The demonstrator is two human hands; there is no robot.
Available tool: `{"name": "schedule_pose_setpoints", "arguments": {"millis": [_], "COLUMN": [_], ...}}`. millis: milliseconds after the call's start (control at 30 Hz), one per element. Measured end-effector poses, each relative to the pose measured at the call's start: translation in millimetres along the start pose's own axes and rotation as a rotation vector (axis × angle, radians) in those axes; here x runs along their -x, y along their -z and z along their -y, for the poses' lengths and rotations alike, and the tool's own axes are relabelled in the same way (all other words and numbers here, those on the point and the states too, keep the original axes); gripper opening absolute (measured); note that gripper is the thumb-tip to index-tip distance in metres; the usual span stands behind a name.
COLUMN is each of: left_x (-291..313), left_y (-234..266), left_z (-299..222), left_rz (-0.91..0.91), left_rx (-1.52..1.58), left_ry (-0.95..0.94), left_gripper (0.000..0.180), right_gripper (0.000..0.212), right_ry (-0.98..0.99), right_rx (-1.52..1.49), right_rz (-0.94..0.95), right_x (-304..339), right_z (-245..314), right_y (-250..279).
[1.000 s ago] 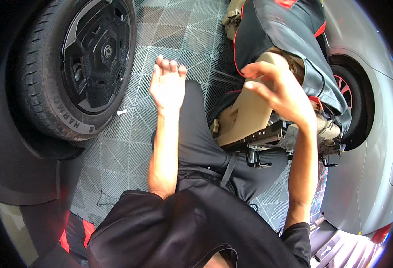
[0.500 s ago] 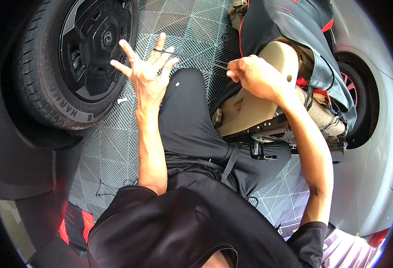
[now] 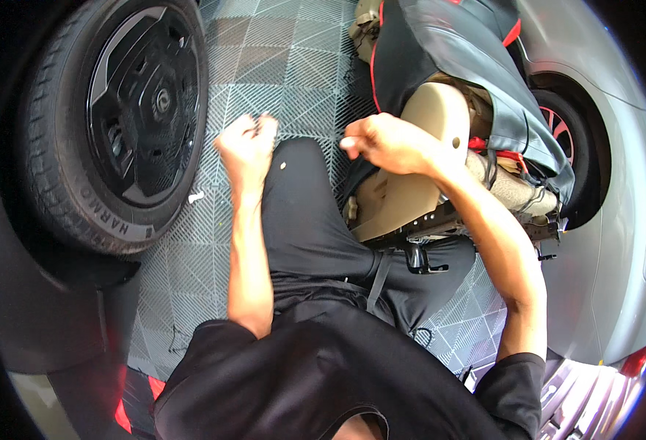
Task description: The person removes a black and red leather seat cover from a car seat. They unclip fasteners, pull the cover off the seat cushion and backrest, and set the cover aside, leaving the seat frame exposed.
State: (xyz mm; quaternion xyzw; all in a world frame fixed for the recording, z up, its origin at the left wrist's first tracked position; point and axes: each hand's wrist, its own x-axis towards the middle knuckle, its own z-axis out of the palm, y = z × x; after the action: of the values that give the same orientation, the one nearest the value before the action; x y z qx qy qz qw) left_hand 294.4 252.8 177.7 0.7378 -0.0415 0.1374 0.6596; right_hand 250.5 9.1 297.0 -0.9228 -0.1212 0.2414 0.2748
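Note:
My left hand (image 3: 248,150) is closed into a fist above my bent knee, near the car wheel at the left. Whatever it grips is hidden by its fingers. To its right, my right hand (image 3: 385,143) is closed in a pinch, in front of a beige plastic side panel (image 3: 433,110) of a car seat. The thin dark cord seen between the hands half a second ago cannot be made out now; the right hand keeps the same pinch. Black seat covering with red edging (image 3: 447,44) drapes over the seat, whose metal rail (image 3: 440,224) lies by my right forearm.
A large car wheel (image 3: 147,110) with a black hub stands at the left. Grey patterned floor tiles (image 3: 271,66) lie between it and the seat. On the right is a silver car body (image 3: 594,293) with a red-trimmed wheel (image 3: 557,132). A small white scrap (image 3: 196,197) lies on the floor.
My left hand has gone from spread fingers, with the cord round them, to a fist. Both hands sit slightly lower in view, the right a little further left. The cord no longer shows.

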Motion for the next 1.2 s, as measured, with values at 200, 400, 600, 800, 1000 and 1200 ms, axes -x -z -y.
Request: {"name": "schedule_pose_setpoints", "arguments": {"millis": [200,400,600,800,1000,1200], "left_x": [23,45,64,83,92,106], "left_y": [34,17,19,-5,-37,-14], "left_z": [-74,-106,-88,-75,-88,-74], "left_rz": [-0.142,0.032,0.073,0.242,0.408,0.416], "left_rx": [-0.446,-0.346,-0.272,-0.219,0.266,0.478], "left_ry": [-0.823,-0.972,-0.866,-0.406,-0.332,-0.217], "left_gripper": [0.048,0.035,0.033,0.044,0.097,0.042], "right_gripper": [0.025,0.037,0.026,0.030,0.039,0.051], "right_ry": [-0.064,0.002,0.373,1.044,1.459,0.620], "right_rx": [0.066,0.649,0.253,-0.680,0.051,0.257], "right_rz": [-0.043,0.042,-0.517,-0.163,-0.122,0.132], "right_x": [-12,-57,-118,-82,-42,4], "right_z": [-5,-16,37,194,221,160], "right_y": [-8,3,9,-13,-88,12]}}
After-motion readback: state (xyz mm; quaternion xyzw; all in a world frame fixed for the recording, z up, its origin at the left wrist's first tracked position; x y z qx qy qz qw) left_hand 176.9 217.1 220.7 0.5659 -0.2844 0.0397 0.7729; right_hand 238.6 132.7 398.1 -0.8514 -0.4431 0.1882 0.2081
